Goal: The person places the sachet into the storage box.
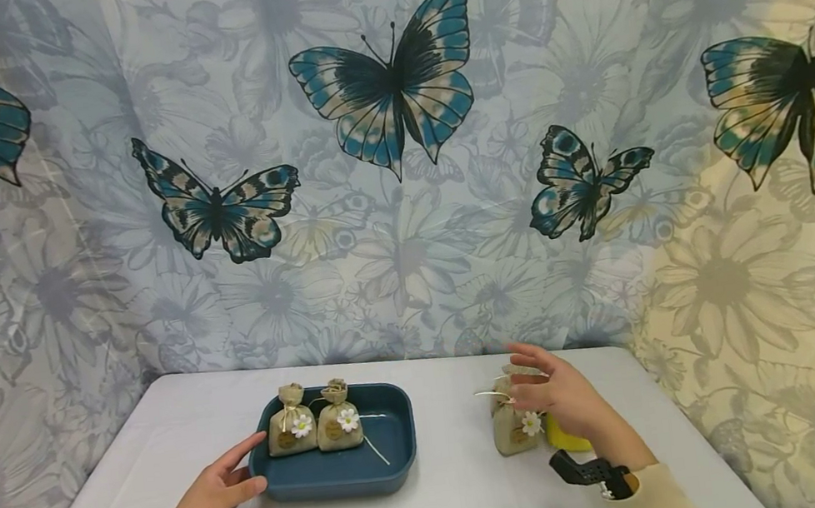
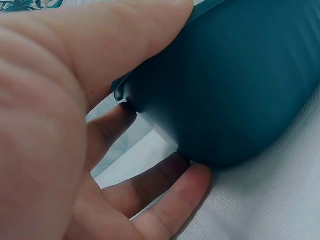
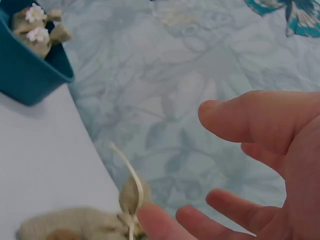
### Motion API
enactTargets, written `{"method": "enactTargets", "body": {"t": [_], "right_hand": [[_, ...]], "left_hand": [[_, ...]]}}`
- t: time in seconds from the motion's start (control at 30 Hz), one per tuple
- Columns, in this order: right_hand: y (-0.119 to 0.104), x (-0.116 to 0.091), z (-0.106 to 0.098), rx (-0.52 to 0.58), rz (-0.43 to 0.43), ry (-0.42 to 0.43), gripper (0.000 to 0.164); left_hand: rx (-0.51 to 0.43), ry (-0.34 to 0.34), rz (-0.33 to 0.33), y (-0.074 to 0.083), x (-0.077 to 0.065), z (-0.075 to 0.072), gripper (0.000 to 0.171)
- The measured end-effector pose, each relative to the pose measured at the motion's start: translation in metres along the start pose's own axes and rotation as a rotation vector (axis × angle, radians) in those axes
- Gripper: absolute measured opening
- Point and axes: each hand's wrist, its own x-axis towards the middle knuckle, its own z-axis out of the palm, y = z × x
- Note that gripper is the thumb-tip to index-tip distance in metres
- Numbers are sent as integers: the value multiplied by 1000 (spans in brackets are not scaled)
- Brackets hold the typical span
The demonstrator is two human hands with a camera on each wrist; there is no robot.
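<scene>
Hovering at the cloth bag (image 1: 513,435) on the right of the tray, the right hand (image 1: 570,395) has a wide grip, fingers parted and holding nothing; whether one fingertip touches the bag's neck, I cannot tell. The left hand (image 1: 204,495) meets the left end of the blue tray (image 1: 336,490), its grip spread wide, thumb and fingers against it.

The bag looks light and soft, likely with a loose fill that gives under pressure; its woven cloth should not slip much. The gathered neck, where the pale cord (image 1: 490,394) is tied, seems the natural place to pinch, or the full body from both sides. The white flower (image 1: 531,423) on its front may come off if squeezed. Two similar bags (image 1: 292,430) (image 1: 339,429) stand side by side inside the tray, which looks smooth and stiff.

A yellow thing (image 1: 572,439), partly hidden, sits right of the tray, just beyond the bag. White cloth covers the worktop (image 1: 448,476) under the tray, and behind the tray hangs a floral curtain (image 1: 398,305) with large blue butterflies (image 1: 395,79).
</scene>
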Motion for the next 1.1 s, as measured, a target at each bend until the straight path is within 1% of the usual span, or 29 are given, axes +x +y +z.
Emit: {"method": "enactTargets", "body": {"t": [0.13,0.2,0.3,0.37,0.47,0.73,0.9,1.0,1.1], "right_hand": [[10,-15,-19,-20,33,19,75],[16,-21,-24,-20,53,20,77],[27,-26,-26,-22,62,-2,81],[34,-27,-25,-27,59,-19,82],[43,-28,-20,-31,56,-24,83],[53,-26,-10,-71,64,28,79],[56,-26,-4,-173,75,61,74],[58,-26,-1,-224,63,53,72],[60,-27,1,-247,57,51,72]], "left_hand": [[6,0,0,-1,0,0,75],[8,-1,-2,-1,1,0,75],[3,-3,-10,-1,1,-1,75],[1,-3,-11,-2,0,-1,75],[0,-3,-7,-2,0,-1,75],[-6,-9,11,-2,1,1,74],[-4,-5,20,-2,1,1,74],[-6,-8,19,-2,1,1,74],[-5,-8,18,-2,1,0,74]]}}
